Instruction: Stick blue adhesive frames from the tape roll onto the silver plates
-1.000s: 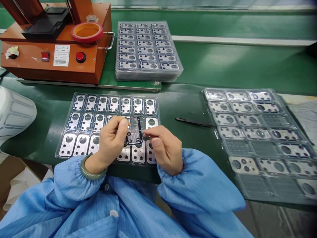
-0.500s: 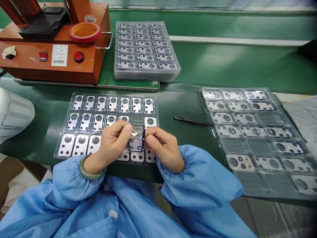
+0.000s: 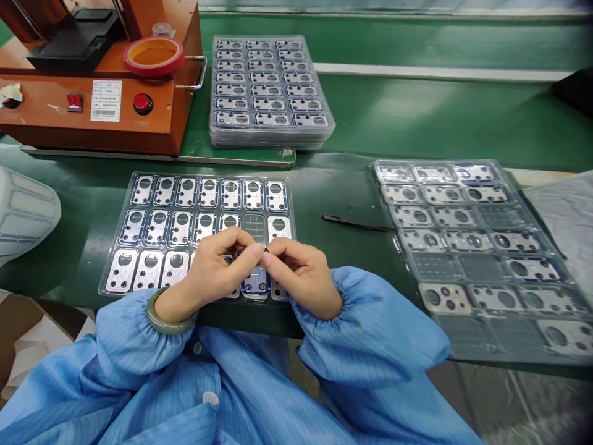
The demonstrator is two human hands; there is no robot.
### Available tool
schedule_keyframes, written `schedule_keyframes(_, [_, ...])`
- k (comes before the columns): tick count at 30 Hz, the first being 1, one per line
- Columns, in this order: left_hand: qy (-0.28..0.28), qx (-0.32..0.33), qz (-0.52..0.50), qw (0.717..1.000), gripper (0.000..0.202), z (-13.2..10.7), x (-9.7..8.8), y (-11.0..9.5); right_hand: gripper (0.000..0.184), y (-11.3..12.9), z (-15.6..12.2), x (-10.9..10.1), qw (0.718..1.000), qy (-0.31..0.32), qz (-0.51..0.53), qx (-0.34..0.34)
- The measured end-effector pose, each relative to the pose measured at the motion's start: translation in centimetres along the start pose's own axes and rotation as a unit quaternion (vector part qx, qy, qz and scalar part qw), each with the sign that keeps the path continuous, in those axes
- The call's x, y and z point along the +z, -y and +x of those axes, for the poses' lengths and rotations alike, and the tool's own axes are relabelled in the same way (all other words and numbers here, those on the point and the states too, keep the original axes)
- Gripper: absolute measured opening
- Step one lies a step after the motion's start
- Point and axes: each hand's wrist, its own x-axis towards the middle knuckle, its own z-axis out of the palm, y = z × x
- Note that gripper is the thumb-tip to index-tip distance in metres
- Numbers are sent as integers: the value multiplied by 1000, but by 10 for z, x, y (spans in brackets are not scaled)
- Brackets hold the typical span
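My left hand [image 3: 213, 275] and my right hand [image 3: 301, 275] meet above the lower right of a clear plastic tray [image 3: 199, 176] of metal plates. Their fingertips pinch the top of a blue-edged metal plate [image 3: 256, 284], which hangs low over the bottom row, its upper part hidden by my fingers. Just above my fingertips lies an empty pocket [image 3: 254, 227] in the middle row. Several silver plates [image 3: 124, 270] fill the bottom row, and my hands hide some of them. A green bangle [image 3: 170, 319] circles my left wrist.
Black tweezers [image 3: 356, 223] lie on the green bench between trays. A stack of loaded trays [image 3: 271, 93] stands behind, and a partly filled tray [image 3: 482, 269] lies at right. An orange machine [image 3: 92, 117] with a red-rimmed tape roll [image 3: 154, 55] stands at back left.
The blue-edged plate has dropped lower, toward the bottom row, and my fingertips have come together at its top. My hands now hide more of it.
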Motion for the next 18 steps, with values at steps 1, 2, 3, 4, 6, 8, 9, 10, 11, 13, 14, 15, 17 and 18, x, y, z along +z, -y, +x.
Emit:
schedule_keyframes(1, [-2,-3,2,1000,22,0,1,-1,27,0,0,0,1000,8,-4,1])
schedule_keyframes(2, [-1,-9,1,1000,24,0,1,-2,27,0,0,0,1000,16,-6,3])
schedule_keyframes(3, [4,-17,-4,1000,25,0,1,-2,27,0,1,0,1000,22,-5,7])
schedule_keyframes(4, [9,-27,-11,1000,26,0,1,-3,27,0,1,-1,1000,25,0,9])
schedule_keyframes(6, [19,-48,-28,998,27,0,1,-4,28,0,1,-1,999,24,19,15])
schedule_keyframes(8, [31,-66,-55,996,27,0,-1,-4,28,0,1,-2,999,14,41,19])
schedule_keyframes(9, [35,-75,-74,994,28,0,-2,-3,28,0,1,-2,999,7,48,21])
schedule_keyframes(10, [39,-83,-96,991,29,0,-3,-3,27,0,0,-3,998,0,53,25])
schedule_keyframes(11, [41,-91,-117,988,31,0,-5,-1,27,0,0,-3,998,-7,56,29])
schedule_keyframes(13, [40,-103,-138,984,31,0,-6,1,27,0,0,-3,998,-17,57,35])
schedule_keyframes(14, [37,-107,-136,984,30,-1,-6,1,27,-1,0,-3,998,-17,56,36])
schedule_keyframes(15, [33,-108,-127,985,27,-1,-6,2,26,-1,0,-3,998,-17,56,35])
schedule_keyframes(17, [22,-101,-101,990,23,-1,-5,1,26,-1,0,-3,998,-17,56,31])
schedule_keyframes(18, [17,-93,-89,992,21,0,-4,0,26,-1,0,-3,998,-19,57,29])
